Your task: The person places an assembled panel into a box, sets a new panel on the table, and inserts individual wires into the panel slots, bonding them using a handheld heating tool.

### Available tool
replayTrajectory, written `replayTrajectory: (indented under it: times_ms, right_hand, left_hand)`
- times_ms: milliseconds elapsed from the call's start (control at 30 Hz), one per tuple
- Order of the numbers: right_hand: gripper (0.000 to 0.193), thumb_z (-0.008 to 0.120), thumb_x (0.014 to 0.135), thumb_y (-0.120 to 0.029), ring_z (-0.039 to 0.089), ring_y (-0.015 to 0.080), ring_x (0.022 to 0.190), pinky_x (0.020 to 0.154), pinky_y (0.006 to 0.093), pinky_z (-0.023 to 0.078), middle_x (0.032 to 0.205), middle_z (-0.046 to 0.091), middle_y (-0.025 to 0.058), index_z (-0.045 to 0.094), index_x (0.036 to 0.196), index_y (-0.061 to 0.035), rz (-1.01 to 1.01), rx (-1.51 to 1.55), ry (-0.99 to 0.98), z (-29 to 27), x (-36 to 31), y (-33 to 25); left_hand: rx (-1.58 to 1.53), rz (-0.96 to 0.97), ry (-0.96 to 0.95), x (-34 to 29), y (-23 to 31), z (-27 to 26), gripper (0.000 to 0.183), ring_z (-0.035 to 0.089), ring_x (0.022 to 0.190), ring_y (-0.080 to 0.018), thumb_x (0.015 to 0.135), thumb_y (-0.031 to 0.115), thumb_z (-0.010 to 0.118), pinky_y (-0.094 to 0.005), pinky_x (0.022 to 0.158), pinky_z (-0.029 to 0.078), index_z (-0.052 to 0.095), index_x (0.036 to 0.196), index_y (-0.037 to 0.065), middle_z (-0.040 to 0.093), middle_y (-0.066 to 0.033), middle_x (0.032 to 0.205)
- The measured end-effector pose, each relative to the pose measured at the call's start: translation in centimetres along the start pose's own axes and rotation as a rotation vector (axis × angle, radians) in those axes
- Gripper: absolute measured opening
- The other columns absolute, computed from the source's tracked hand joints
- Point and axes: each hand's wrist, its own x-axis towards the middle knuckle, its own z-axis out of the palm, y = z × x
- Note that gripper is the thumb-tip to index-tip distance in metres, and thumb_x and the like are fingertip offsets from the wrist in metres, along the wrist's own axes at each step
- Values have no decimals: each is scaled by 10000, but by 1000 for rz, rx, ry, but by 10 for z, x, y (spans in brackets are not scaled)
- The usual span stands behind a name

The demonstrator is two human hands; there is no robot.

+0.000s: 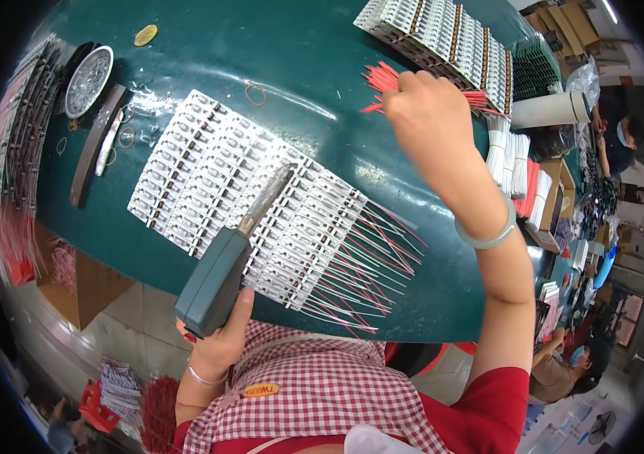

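Observation:
My left hand (225, 339) is wrapped round the handle of a dark green soldering gun (214, 280). Its long metal tip reaches over a panel of small white circuit boards (208, 163) lying on the green table; whether the tip touches cannot be seen. Loose red and white wires (367, 265) stick out from the panel's right end. Farther off to the right, my right hand (429, 110) is closed over a pile of short red wires (379, 82), its fingertips partly hidden behind the knuckles.
Stacked board panels (443, 34) lie at the far right, near a white roll (552, 110) and white wire bundles (515, 159). On the left are a round dish (89, 82), a dark bar (99, 144) and wired panels (19, 144). Co-workers (571, 363) sit at the right.

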Motion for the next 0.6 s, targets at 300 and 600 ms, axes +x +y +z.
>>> replayTrajectory:
  times_ms: [300, 600]
  right_hand:
    - [96, 766, 627, -35, 684, 246, 795, 642, 316, 562, 784, 677, 95, 719, 691, -91, -192, 61, -296, 17, 24, -42]
    - [141, 731, 627, -50, 634, 234, 793, 645, 340, 523, 757, 618, 67, 725, 766, -70, -18, 124, -43, 23, -16, -47]
  left_hand:
    - [10, 61, 99, 5, 20, 4, 229, 668, 708, -141, 823, 7, 778, -277, 647, 535, 717, 1037, -49, 737, -95, 894]
    - [51, 47, -26, 1, 7, -6, 412, 647, 983, -176, 857, -11, 756, -316, 863, 522, 632, 1249, -28, 677, -92, 1133]
